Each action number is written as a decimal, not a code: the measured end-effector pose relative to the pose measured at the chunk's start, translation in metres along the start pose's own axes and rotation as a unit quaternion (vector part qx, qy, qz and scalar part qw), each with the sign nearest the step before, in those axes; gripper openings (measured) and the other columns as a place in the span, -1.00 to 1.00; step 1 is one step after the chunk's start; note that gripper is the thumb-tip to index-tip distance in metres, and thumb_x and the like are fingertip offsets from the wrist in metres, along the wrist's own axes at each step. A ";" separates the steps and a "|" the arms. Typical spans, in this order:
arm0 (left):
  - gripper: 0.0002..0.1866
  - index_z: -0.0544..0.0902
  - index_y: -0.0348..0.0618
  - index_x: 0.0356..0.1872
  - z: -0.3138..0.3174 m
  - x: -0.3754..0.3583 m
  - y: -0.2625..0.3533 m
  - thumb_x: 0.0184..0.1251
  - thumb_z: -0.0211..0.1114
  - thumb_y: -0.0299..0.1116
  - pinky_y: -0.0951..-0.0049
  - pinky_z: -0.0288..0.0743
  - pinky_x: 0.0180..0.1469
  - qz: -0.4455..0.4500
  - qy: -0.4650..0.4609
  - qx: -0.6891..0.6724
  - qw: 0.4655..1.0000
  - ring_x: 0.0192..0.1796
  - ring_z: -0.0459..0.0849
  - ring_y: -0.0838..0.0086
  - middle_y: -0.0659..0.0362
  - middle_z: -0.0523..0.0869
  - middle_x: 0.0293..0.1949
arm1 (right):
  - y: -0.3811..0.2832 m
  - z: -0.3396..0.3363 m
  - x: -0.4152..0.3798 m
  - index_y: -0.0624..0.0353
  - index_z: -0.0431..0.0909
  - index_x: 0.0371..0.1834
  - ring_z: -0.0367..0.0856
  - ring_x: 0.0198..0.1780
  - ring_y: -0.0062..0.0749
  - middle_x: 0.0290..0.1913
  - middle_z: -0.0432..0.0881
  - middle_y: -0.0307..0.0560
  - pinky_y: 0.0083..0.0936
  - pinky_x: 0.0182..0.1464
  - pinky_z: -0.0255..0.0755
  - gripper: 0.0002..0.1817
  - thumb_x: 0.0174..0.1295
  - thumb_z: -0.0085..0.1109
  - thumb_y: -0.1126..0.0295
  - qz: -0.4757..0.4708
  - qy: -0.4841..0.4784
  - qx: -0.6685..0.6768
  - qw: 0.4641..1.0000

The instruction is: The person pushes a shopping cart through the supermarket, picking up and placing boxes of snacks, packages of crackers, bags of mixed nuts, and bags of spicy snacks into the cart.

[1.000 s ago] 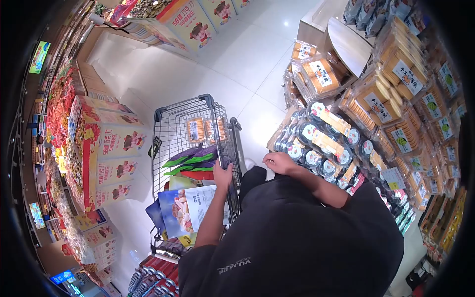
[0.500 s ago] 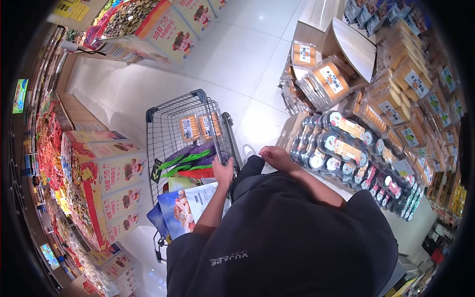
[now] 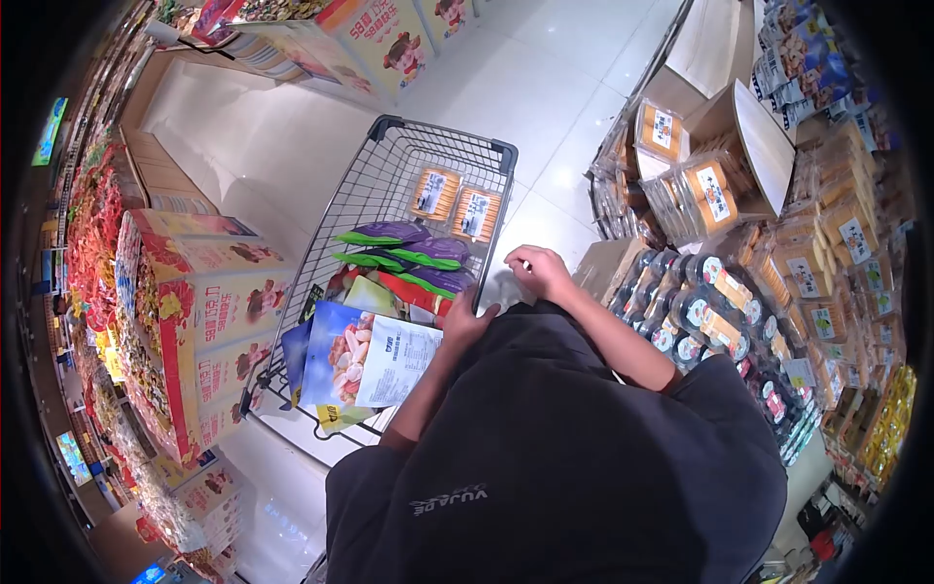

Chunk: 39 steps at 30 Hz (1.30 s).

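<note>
My left hand (image 3: pixel 469 319) is closed on the near side rim of a wire shopping cart (image 3: pixel 510 175). In the cart, two clear packs of golden biscuits, one on the left (image 3: pixel 435 193) and one on the right (image 3: pixel 477 213), lie toward the far end. Purple-and-green bags (image 3: pixel 413 245) are in the middle. A large blue-and-white food pouch (image 3: pixel 350 356) lies close to my left forearm. My right hand (image 3: pixel 538 270) hovers just outside the cart, fingers curled in, with nothing visible in them.
At right, a display holds stacked black-lidded tubs (image 3: pixel 715 307) and packaged biscuits (image 3: pixel 715 195), beside a curved wooden shelf (image 3: pixel 759 146). Printed candy bins (image 3: pixel 209 341) stand left of the cart, with another candy bin (image 3: pixel 389 49) at the far end. Pale floor tiles (image 3: pixel 545 107) lie ahead.
The cart has turned, its far end swinging rightward and up in view. My left hand has moved slightly right with the rim. My right hand has risen a little, still curled.
</note>
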State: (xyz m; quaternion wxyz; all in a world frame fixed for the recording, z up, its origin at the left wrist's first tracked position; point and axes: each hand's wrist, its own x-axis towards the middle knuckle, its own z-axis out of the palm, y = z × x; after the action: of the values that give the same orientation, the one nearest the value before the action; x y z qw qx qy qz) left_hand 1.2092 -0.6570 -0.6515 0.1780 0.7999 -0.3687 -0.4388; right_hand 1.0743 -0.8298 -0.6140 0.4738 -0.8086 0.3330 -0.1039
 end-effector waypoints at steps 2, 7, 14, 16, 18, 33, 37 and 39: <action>-0.24 0.44 -0.16 0.31 0.005 0.003 0.002 0.16 0.34 0.10 0.07 0.38 0.23 0.045 0.074 0.021 0.996 0.20 0.51 -0.06 -0.16 0.58 0.07 | -0.004 -0.007 0.011 0.12 0.64 -0.25 0.66 -0.14 -0.11 -0.22 0.69 -0.06 -0.31 -0.06 0.54 -0.85 0.19 0.11 0.39 0.002 0.012 -0.008 1.000; -0.48 0.59 -0.10 0.17 0.011 0.019 0.006 0.29 0.26 -0.02 0.00 0.45 0.07 0.085 0.111 0.007 0.990 0.00 0.61 -0.03 -0.11 0.62 -0.12 | 0.000 -0.020 0.028 0.14 0.63 -0.26 0.62 -0.10 -0.10 -0.22 0.66 -0.07 -0.29 -0.05 0.53 -0.85 0.17 0.08 0.42 -0.032 0.060 -0.058 0.996; -0.63 0.67 -0.06 0.00 0.002 0.040 0.026 0.30 0.26 -0.07 0.09 0.51 -0.10 0.085 0.066 0.032 0.994 -0.11 0.65 0.02 0.02 0.64 -0.16 | 0.029 -0.054 0.121 0.17 0.55 -0.03 0.55 0.07 -0.06 -0.04 0.61 0.00 -0.19 0.08 0.48 -0.64 0.07 0.16 0.35 0.112 0.066 -0.138 0.982; -0.63 0.68 -0.07 -0.02 -0.001 0.047 0.034 0.28 0.28 -0.06 0.12 0.52 -0.11 0.088 0.067 0.039 0.993 -0.12 0.65 0.02 0.04 0.64 -0.16 | 0.063 -0.056 0.166 0.22 0.52 0.09 0.53 0.18 -0.05 0.12 0.58 0.14 -0.23 0.20 0.44 -0.45 -0.02 0.29 0.24 0.168 0.030 -0.164 0.972; -0.60 0.69 -0.07 -0.03 -0.006 0.049 0.048 0.24 0.32 -0.03 0.11 0.51 -0.10 0.073 0.052 0.048 0.995 -0.11 0.65 0.04 0.05 0.65 -0.16 | 0.099 -0.055 0.207 0.24 0.51 0.13 0.54 0.20 -0.07 0.15 0.57 0.17 -0.26 0.22 0.44 -0.38 -0.04 0.33 0.18 0.228 -0.034 -0.171 0.958; -0.57 0.73 -0.02 -0.09 -0.017 0.111 0.096 -0.02 0.52 -0.12 0.16 0.48 0.04 0.090 0.029 0.065 0.993 -0.16 0.66 0.20 0.13 0.63 -0.33 | 0.255 -0.042 0.323 0.43 0.30 0.29 0.59 0.13 -0.03 0.11 0.59 0.21 -0.30 0.16 0.48 0.00 -0.18 0.51 0.02 0.425 0.008 0.013 0.905; -0.57 0.73 -0.02 -0.07 -0.021 0.124 0.101 -0.01 0.51 -0.15 0.16 0.49 -0.02 0.103 0.025 0.083 0.991 -0.17 0.65 0.18 0.11 0.63 -0.34 | 0.258 -0.058 0.325 0.40 0.40 0.17 0.62 0.08 -0.02 0.03 0.63 0.21 -0.28 0.10 0.50 -0.02 -0.23 0.52 -0.12 0.440 -0.061 0.053 0.894; -0.58 0.73 -0.02 -0.07 -0.022 0.127 0.102 0.01 0.50 -0.15 0.17 0.49 -0.03 0.103 0.020 0.086 0.991 -0.18 0.65 0.17 0.10 0.63 -0.34 | 0.253 -0.061 0.319 0.39 0.42 0.13 0.62 0.07 -0.01 0.02 0.63 0.21 -0.26 0.09 0.50 -0.05 -0.23 0.52 -0.11 0.445 -0.084 0.085 0.888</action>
State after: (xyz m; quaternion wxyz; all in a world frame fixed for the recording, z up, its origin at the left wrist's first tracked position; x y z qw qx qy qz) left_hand 1.2264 -0.8202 -0.6496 0.1604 0.7784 -0.4819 -0.3690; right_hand 1.1743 -1.1590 -0.8400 0.5636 -0.5379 0.6066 0.1584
